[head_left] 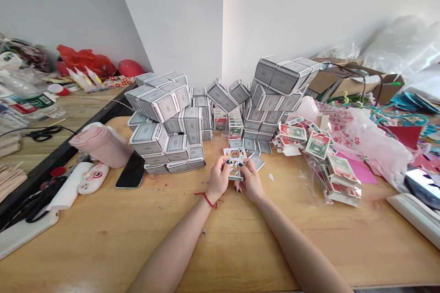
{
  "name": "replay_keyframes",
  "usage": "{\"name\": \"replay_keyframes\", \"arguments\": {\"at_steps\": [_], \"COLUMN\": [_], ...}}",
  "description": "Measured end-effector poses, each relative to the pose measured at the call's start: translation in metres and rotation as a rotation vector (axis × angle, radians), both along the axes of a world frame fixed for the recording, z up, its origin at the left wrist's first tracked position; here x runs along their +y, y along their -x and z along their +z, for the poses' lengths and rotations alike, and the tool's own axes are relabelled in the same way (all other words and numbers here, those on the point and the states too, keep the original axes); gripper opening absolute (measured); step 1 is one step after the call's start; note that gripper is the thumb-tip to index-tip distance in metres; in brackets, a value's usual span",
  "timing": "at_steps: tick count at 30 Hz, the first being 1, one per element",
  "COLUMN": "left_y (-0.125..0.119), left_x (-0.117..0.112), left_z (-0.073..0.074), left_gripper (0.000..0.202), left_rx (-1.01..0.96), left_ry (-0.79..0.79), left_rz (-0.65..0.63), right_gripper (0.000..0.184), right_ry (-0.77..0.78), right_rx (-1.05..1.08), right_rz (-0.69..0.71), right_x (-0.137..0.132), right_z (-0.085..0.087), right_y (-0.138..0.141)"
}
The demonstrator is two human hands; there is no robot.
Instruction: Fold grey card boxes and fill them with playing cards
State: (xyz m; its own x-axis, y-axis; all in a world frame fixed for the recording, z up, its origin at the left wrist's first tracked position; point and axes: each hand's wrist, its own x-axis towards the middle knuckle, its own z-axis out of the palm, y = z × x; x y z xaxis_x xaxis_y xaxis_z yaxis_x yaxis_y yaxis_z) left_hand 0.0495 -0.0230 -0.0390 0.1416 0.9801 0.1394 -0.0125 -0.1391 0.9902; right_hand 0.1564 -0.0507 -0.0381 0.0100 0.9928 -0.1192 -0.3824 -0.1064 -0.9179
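Observation:
My left hand [217, 177] and my right hand [250, 177] meet over the wooden table [137, 238], both closed on a small stack of playing cards [235, 169] with a face card on top. Another face card [235, 152] lies flat just beyond the hands. A red string circles my left wrist. Behind the hands rise piles of grey patterned card decks [165, 123] on the left and more grey decks [275, 91] on the right. Loose grey-backed cards [257, 160] lie near my right hand.
Red and green card boxes [330, 160] spill from a clear plastic bag at right. A pink cup [99, 144], a black phone [131, 170], scissors [37, 201] and a white case [93, 177] sit at left. A cardboard box [350, 78] stands at back right.

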Motion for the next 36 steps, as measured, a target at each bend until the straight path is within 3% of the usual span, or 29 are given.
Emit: {"name": "replay_keyframes", "arguments": {"at_steps": [15,23,29,36], "left_y": [0.001,-0.003,-0.003,-0.004], "left_x": [0.005,0.001,0.005,0.006], "left_z": [-0.006,-0.003,-0.006,-0.006], "left_gripper": [0.011,0.019,0.027,0.03], "left_rx": [-0.112,-0.173,-0.063,-0.151], "left_ry": [0.088,0.152,0.135,0.156], "left_rz": [0.041,-0.03,0.039,-0.028], "right_gripper": [0.016,0.012,0.01,0.012], "right_ry": [0.004,-0.065,-0.152,-0.228], "right_rx": [0.059,-0.004,-0.211,-0.555], "right_rz": [0.016,-0.04,-0.13,-0.15], "right_x": [-0.002,-0.001,-0.001,-0.007], "right_z": [0.005,0.003,-0.002,-0.005], "right_y": [0.001,0.0,-0.003,-0.002]}}
